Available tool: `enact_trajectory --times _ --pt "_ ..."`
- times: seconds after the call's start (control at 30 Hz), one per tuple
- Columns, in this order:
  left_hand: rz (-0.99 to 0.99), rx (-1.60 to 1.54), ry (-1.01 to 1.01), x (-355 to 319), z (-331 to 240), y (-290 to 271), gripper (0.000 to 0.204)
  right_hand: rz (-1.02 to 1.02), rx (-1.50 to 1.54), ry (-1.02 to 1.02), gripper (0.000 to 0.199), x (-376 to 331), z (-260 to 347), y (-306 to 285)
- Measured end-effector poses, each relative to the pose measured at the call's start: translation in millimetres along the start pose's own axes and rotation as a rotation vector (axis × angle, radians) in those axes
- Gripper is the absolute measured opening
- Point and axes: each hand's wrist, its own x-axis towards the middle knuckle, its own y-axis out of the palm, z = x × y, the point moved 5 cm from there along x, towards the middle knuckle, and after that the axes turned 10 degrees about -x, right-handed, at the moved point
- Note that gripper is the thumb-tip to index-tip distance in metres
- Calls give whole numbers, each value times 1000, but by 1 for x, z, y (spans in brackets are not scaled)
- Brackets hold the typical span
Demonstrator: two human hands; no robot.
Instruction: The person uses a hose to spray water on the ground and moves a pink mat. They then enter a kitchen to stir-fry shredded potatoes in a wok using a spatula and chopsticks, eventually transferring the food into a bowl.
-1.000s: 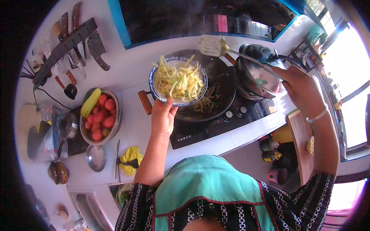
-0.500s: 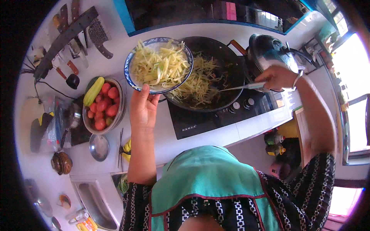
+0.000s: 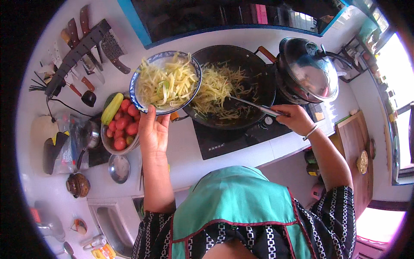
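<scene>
In my left hand (image 3: 154,134) is a blue-and-white bowl (image 3: 134,91), gripped at its near rim with the thumb on the edge. Pale green-yellow shredded strips (image 3: 166,82) are heaped in it. The bowl overlaps the left side of a dark wok (image 3: 258,73) on the cooktop. More of the same strips (image 3: 215,88) lie in the wok's left half. My right hand (image 3: 297,118) is closed round the handle of a metal spatula (image 3: 258,107). The spatula's far end reaches into the strips, which hide its tip.
A lidded pot (image 3: 308,71) stands right of the wok. To the left are a basin of tomatoes (image 3: 123,125) with a long pale-green vegetable (image 3: 113,108), and a small metal bowl (image 3: 119,168). Knives hang on a rack (image 3: 77,52). A sink (image 3: 110,228) lies at lower left.
The bowl has shifted left and slightly down with my left hand. My right hand has moved lower and left, and the spatula now slants up into the strips from the right.
</scene>
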Motion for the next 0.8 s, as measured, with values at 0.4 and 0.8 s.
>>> enact_trajectory --times 0.4,0.8 --pt "8 -12 -55 1 2 -2 42 -99 -103 -170 37 -16 1 -79" --pt "8 84 -110 8 48 8 36 -84 -181 131 37 -57 96 -180"
